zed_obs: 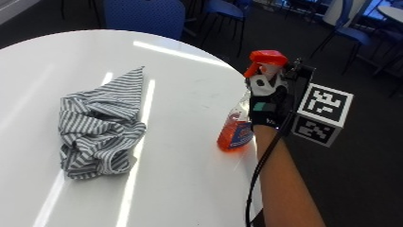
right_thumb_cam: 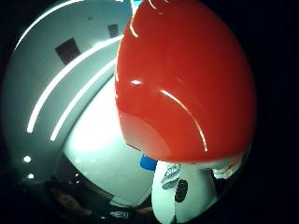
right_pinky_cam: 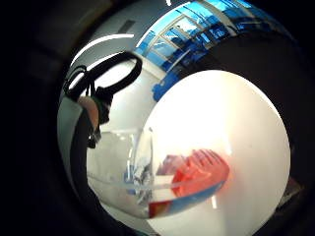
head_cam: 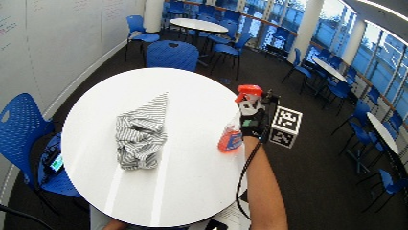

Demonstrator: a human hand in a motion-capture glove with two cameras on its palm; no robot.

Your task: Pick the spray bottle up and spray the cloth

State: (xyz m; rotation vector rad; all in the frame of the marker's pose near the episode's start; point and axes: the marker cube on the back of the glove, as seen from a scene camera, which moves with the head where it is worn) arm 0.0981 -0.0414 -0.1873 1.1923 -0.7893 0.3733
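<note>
Round white desk (zed_obs: 182, 189), outside view. Gloved right hand (zed_obs: 269, 101) at the desk's right edge, fingers curled round the neck of the spray bottle (zed_obs: 238, 127), just under its red trigger head (zed_obs: 266, 60). Bottle upright, clear body with red-orange liquid in the lower part and a blue label; whether its base touches the desk or sits just above it, cannot tell. Nozzle points roughly left, toward the desk surface. Forearm runs down and right from the glove, off the desk edge.

Striped cloth (zed_obs: 100, 127), grey and white, lies crumpled in a heap on the left part of the desk, 1 corner drawn out to a point toward the far side. Well apart from the bottle, bare desk between them.

Wide outside view: same layout, spray bottle (head_cam: 231, 138) at the right rim of the desk (head_cam: 172, 191), cloth (head_cam: 140, 134) nearer the middle-left, hand (head_cam: 250, 117) on the bottle's neck. Blue chairs (head_cam: 171, 55) round the desk and more beyond.

Thumb side palm view: red trigger head (right_thumb_cam: 187, 79) fills most of the picture, close to the palm, white neck part below it. Little finger side palm view: clear bottle body with red liquid (right_pinky_cam: 197, 179) against the white desk (right_pinky_cam: 236, 118).
</note>
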